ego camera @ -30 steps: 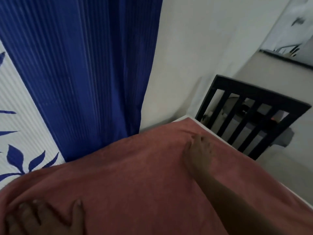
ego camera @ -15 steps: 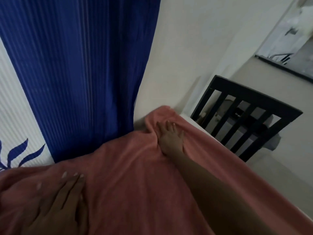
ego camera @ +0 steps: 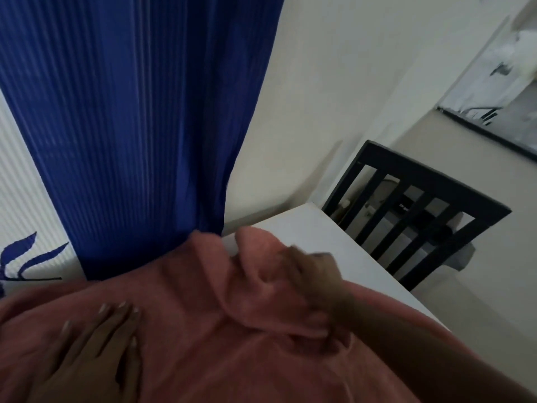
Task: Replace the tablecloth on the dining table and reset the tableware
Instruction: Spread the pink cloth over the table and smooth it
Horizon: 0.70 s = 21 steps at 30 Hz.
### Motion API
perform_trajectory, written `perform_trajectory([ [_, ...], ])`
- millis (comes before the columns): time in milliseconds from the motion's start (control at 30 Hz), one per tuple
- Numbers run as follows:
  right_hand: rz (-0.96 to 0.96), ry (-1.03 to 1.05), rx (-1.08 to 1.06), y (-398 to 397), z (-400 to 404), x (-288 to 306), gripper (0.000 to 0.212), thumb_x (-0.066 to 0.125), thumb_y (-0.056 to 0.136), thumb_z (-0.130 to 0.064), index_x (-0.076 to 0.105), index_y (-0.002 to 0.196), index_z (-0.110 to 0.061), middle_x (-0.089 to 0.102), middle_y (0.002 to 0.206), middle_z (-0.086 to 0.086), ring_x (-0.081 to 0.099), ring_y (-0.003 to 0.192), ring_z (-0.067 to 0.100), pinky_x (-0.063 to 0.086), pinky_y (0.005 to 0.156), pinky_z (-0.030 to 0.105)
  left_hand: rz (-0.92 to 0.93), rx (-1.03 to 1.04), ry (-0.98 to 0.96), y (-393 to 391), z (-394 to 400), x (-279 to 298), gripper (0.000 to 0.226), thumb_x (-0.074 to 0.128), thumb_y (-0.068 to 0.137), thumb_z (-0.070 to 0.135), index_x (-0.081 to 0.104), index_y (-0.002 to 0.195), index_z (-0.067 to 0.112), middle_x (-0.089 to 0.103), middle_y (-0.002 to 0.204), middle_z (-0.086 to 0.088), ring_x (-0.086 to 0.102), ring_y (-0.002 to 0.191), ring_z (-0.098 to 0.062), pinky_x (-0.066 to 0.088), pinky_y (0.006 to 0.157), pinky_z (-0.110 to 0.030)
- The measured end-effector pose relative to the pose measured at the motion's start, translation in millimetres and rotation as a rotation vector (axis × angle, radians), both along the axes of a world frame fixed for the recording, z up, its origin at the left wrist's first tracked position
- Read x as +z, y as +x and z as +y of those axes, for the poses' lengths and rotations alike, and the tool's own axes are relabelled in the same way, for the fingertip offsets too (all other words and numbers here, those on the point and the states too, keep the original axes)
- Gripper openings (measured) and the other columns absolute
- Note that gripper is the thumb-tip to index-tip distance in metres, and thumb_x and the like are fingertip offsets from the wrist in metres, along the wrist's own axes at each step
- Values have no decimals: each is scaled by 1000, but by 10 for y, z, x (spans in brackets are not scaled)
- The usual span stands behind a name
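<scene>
A pink tablecloth covers most of the white dining table, whose far corner lies bare. My right hand grips a bunched fold of the cloth near that corner, and the fabric is rucked up into folds beside it. My left hand lies flat on the cloth at the lower left, fingers straight and pressing down. No tableware is in view.
A dark slatted chair stands against the table's far right side. A blue curtain hangs right behind the table's far edge, with a white leaf-patterned panel to its left. A cream wall meets the table corner.
My right hand has pulled the cloth back from the far corner, bunching it and uncovering the white tabletop. My left hand stays flat on the cloth.
</scene>
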State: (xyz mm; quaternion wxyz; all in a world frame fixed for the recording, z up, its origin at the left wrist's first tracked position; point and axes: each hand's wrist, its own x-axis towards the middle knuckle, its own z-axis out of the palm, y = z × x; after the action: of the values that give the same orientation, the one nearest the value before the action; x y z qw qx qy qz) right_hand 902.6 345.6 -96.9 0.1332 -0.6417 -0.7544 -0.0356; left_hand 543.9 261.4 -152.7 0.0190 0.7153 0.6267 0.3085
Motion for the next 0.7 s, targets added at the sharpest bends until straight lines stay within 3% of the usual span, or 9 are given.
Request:
perform_trajectory([
  [33, 48, 84, -110, 127, 128, 5, 34, 36, 100, -57, 55, 120, -36, 69, 78, -4, 67, 73, 20, 54, 75, 38, 61, 6, -12, -13, 28, -23, 51, 37, 92, 32, 67, 129, 14, 58, 140, -7, 54, 129, -24, 34, 109, -56],
  [100, 301, 88, -340, 224, 371, 170, 50, 59, 90, -62, 52, 127, -30, 68, 93, -7, 64, 90, 16, 52, 85, 37, 111, -28, -88, -14, -7, 21, 56, 37, 92, 43, 59, 138, 20, 49, 149, -5, 47, 136, -25, 32, 112, -54],
  [167, 548, -238, -398, 116, 527, 254, 73, 57, 83, -74, 52, 134, -21, 65, 116, 4, 61, 101, 18, 47, 95, 35, 163, -29, -120, -17, -25, 38, 65, 37, 89, 53, 54, 142, 21, 44, 153, -6, 42, 141, -28, 29, 114, -55],
  [267, 315, -651, -167, -153, 520, 308, 67, 56, 86, -71, 57, 131, -22, 67, 122, 3, 65, 100, 19, 45, 85, 29, 216, -35, -126, -23, 10, 36, 70, 39, 86, 57, 56, 140, 16, 45, 151, -12, 42, 140, -33, 29, 114, -59],
  [367, 212, -693, -21, -171, 563, 248, 58, 72, 90, -44, 57, 137, -15, 61, 132, 2, 59, 115, 19, 44, 97, 29, 238, -41, -127, -28, 13, 35, 70, 36, 87, 58, 55, 141, 17, 44, 152, -11, 41, 141, -32, 28, 114, -59],
  [433, 489, -657, -48, -109, 631, 318, 49, 71, 93, -37, 61, 135, -14, 63, 134, 8, 60, 122, 22, 46, 107, 36, 249, -39, -114, -39, 15, 17, 70, 29, 92, 60, 54, 142, 17, 44, 152, -11, 40, 141, -32, 28, 114, -59],
  [533, 1114, -860, -214, 94, 786, 663, 42, 70, 92, -19, 61, 130, -4, 68, 125, 20, 65, 116, 35, 56, 98, 47, 250, -34, -105, -34, 34, 18, 71, 23, 95, 60, 54, 142, 17, 45, 151, -11, 41, 141, -32, 28, 114, -58],
  [633, 1093, -1075, -186, 303, 913, 1021, 47, 70, 87, -19, 60, 130, -2, 70, 119, 19, 71, 102, 30, 60, 88, 43, 255, -30, -90, -30, 35, 33, 68, 34, 90, 56, 56, 140, 16, 46, 151, -11, 42, 140, -32, 29, 113, -58],
  [700, 954, -1007, -181, 409, 1085, 1195, 51, 76, 83, -27, 62, 129, -8, 70, 119, 16, 68, 106, 29, 57, 89, 43, 251, -18, -79, -35, 31, 7, 67, 38, 88, 54, 58, 139, 15, 46, 151, -11, 42, 140, -32, 29, 113, -58],
])
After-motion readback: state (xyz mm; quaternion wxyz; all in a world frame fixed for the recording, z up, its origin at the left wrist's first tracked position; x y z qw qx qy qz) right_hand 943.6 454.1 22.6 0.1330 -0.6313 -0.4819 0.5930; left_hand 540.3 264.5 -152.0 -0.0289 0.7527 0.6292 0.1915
